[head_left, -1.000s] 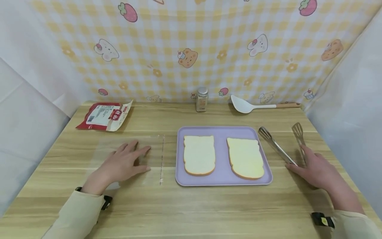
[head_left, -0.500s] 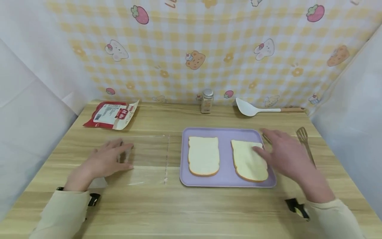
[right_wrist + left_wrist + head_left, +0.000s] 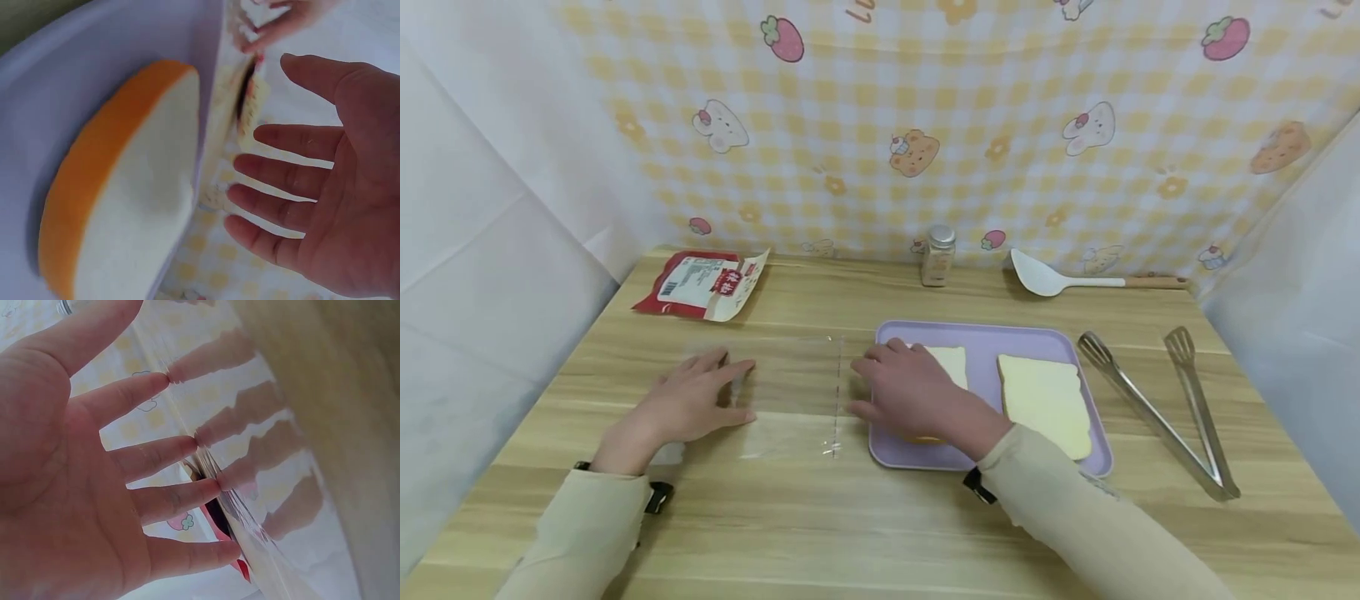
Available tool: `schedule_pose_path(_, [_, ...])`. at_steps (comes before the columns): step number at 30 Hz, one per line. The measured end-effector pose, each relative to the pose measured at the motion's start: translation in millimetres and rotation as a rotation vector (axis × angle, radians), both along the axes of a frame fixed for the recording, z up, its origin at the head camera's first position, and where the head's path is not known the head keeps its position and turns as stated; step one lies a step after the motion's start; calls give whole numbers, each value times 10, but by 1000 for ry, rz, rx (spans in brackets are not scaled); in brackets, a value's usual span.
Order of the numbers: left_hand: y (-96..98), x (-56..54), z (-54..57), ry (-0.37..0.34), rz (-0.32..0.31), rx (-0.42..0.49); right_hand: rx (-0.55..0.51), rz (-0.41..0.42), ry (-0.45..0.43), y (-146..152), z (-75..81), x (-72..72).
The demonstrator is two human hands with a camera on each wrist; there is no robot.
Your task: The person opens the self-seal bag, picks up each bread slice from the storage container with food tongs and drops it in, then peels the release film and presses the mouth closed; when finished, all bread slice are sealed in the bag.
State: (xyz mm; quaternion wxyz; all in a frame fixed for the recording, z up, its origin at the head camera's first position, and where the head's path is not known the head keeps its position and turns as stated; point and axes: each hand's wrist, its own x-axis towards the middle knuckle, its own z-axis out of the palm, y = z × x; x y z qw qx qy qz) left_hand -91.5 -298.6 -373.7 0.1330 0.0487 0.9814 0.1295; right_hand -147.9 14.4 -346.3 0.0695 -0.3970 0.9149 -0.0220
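My left hand (image 3: 688, 404) is at the left part of a flat clear plastic bag (image 3: 793, 396), thumb and fingers spread. In the left wrist view its straight fingertips (image 3: 187, 447) meet the shiny plastic. My right hand (image 3: 906, 387) is over the left bread slice (image 3: 953, 362) and the tray's left edge, hiding much of that slice. In the right wrist view its fingers (image 3: 281, 172) are extended, apart from the slice with its orange-brown crust (image 3: 100, 175). A second bread slice (image 3: 1048, 408) lies on the right of the purple tray (image 3: 985, 333).
Metal tongs (image 3: 1165, 433) lie spread to the right of the tray. Behind are a white spatula (image 3: 1045, 279) with a wooden handle, a small seasoning jar (image 3: 938, 257) and a red and white packet (image 3: 703, 285). A checked curtain (image 3: 850, 108) stands at the back.
My right hand has left the tongs and swung left across the tray to the left bread slice. My left hand has drawn back leftward over the plastic bag. The head view has shifted slightly.
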Motion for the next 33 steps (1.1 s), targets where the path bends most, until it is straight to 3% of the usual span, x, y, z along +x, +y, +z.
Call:
schedule_pose_path(9, [82, -18, 37, 2, -12, 1, 51, -16, 3, -232, -229, -55])
schedule_pose_path(18, [166, -81, 33, -24, -30, 43, 129, -23, 12, -273, -267, -33])
schedule_pose_path(23, [162, -63, 18, -30, -29, 31, 134, -20, 5, -297, -287, -31])
schedule_pose_path(33, [180, -51, -9, 91, -88, -31, 120, -27, -17, -304, -276, -35])
